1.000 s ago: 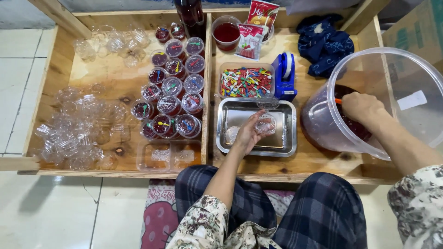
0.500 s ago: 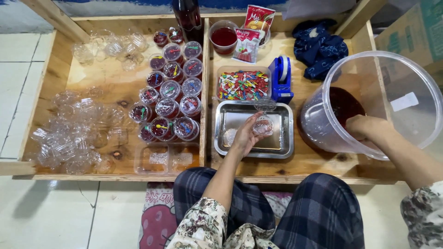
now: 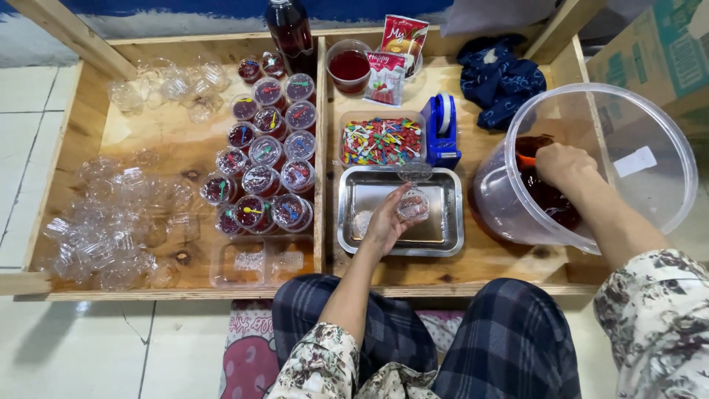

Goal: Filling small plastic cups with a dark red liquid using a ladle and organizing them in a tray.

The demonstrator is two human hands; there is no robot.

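Observation:
My left hand [image 3: 389, 219] holds a small clear plastic cup [image 3: 412, 205] over the steel tray [image 3: 449, 229]. My right hand [image 3: 564, 164] reaches inside the big clear bucket [image 3: 650, 125], gripping an orange-handled scoop [image 3: 525, 159] in the dark red jelly [image 3: 550, 198]. Several filled, lidded cups of red jelly [image 3: 266, 177] stand in rows left of the tray. Behind the tray lies a clear box of coloured little spoons [image 3: 381, 140].
Piles of clear cups [image 3: 111, 229] and lids [image 3: 166, 85] cover the left side of the wooden tray table [image 3: 181, 144]. A blue tape dispenser [image 3: 442, 131], dark bottle [image 3: 291, 31], bowl of red liquid [image 3: 348, 65], sachets [image 3: 395, 52] and dark blue cloth [image 3: 498, 74] sit behind.
My right hand has gone from the bucket's near rim back up into the jelly. The left hand keeps the cup over the steel tray, shifted slightly.

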